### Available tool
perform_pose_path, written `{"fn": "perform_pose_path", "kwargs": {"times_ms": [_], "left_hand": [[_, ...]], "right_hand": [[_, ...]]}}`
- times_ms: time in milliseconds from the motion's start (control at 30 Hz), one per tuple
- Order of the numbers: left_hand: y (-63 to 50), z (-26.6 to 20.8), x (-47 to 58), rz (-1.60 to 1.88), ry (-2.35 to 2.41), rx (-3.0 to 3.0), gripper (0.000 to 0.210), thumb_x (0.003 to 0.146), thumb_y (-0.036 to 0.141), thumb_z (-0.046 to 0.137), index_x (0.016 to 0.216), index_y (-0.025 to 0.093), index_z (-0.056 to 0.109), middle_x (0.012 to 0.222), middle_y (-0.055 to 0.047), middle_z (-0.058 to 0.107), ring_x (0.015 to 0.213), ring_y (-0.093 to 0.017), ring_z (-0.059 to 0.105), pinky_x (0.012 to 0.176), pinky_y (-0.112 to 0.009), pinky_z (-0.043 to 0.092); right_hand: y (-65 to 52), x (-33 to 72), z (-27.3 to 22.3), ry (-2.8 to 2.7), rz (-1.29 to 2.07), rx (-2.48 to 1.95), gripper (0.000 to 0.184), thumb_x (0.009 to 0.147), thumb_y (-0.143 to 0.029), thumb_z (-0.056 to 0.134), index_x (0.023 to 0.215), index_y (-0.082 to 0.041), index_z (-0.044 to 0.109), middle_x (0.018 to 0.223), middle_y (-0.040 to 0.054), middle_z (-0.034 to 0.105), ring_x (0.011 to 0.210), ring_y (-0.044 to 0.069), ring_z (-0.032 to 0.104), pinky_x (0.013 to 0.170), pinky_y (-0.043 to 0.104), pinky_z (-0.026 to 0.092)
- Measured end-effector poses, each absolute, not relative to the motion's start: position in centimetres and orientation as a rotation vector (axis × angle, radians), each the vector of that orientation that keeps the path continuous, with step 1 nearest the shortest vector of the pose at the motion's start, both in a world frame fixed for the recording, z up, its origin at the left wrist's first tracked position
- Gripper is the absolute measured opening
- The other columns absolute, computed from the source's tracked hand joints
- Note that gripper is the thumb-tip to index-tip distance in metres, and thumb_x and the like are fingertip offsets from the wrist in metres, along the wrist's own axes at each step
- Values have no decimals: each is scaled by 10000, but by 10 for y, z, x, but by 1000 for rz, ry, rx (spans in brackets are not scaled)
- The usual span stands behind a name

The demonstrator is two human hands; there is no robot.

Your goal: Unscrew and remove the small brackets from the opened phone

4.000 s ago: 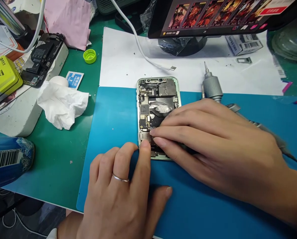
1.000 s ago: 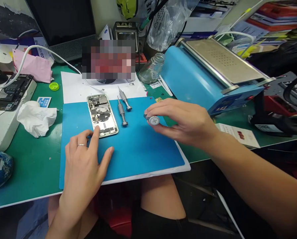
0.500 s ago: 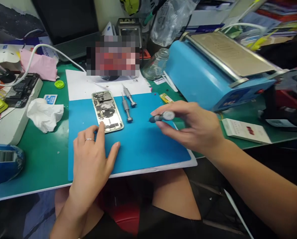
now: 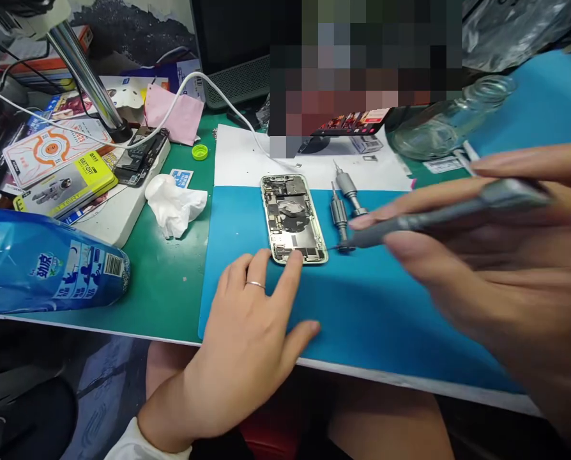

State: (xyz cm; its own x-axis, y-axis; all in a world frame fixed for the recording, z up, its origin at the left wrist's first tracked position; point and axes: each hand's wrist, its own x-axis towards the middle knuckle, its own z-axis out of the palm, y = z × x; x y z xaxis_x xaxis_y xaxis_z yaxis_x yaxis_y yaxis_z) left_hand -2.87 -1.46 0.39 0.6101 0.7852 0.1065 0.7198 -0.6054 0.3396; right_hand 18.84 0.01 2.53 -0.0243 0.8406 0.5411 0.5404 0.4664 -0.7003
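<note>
An opened phone (image 4: 290, 220) with its inner parts exposed lies on the blue mat (image 4: 362, 319). My left hand (image 4: 254, 329) rests on the mat below it, fingers spread, the index fingertip touching the phone's lower end. Between thumb and fingers, my right hand (image 4: 481, 255) grips a grey precision screwdriver (image 4: 439, 214). The tool points left, its thin tip close to the phone's lower right corner; whether they touch I cannot tell. Two more grey screwdrivers, one nearer (image 4: 338, 220) and one farther (image 4: 350, 188), lie right of the phone.
A glass jar (image 4: 448, 124) stands at the back right. On the left are a crumpled tissue (image 4: 175, 204), a green cap (image 4: 200, 152), a blue packet (image 4: 75, 265) and a yellow battery box (image 4: 69, 185). A white cable (image 4: 223, 96) arcs behind, near a propped lit screen (image 4: 347, 121).
My right hand has brought the screwdriver toward the phone and now looms larger. The view has swung left. My left index finger stays at the phone's lower end.
</note>
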Motion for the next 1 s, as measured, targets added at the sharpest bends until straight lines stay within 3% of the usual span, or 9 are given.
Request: {"fn": "perform_pose_path", "kwargs": {"times_ms": [133,267,467,633,767,1000], "left_hand": [[-12,13,-44,297,1071,2541,698,1004,501,616,1578,168,400,1567,-190,466,1409,-370,438,1130,-539,450],[-3,15,-48,342,1058,2476,559,1032,397,597,1516,149,467,1467,-137,565,1315,-317,514,1069,-485,498],[3,11,-47,461,1104,2375,303,1067,310,532,1338,183,576,1363,-90,613,1203,-267,576,991,-436,516],[4,5,-38,729,1325,2285,101,1065,248,532,1101,195,611,1096,-42,676,1007,-213,612,858,-365,500],[4,0,-30,812,1438,2306,128,1052,266,575,1142,189,625,1073,-49,686,972,-216,612,825,-362,488],[4,-2,-27,805,1463,2399,189,1031,263,627,1190,173,673,1033,-47,684,912,-203,601,809,-351,481]], "right_hand": [[38,150,19,-1719,526,-1018,415,919,-129,684,1228,-360,532,1020,-12,666,893,155,748,716,274,676],[57,137,-4,-1738,674,-1016,332,952,-162,637,1212,-282,469,1076,17,644,954,154,744,782,281,683],[53,144,-7,-1691,617,-981,347,925,-165,696,1179,-308,507,1063,-4,639,943,152,760,787,275,691],[44,163,5,-1666,514,-960,420,884,-109,716,1209,-338,582,996,5,691,870,183,776,684,279,684],[36,173,-1,-1530,445,-984,442,894,-151,724,1249,-391,616,926,8,692,794,207,769,543,271,630],[28,175,-13,-1425,537,-966,582,848,-89,744,1325,-408,649,1031,21,664,828,198,766,611,300,677]]}}
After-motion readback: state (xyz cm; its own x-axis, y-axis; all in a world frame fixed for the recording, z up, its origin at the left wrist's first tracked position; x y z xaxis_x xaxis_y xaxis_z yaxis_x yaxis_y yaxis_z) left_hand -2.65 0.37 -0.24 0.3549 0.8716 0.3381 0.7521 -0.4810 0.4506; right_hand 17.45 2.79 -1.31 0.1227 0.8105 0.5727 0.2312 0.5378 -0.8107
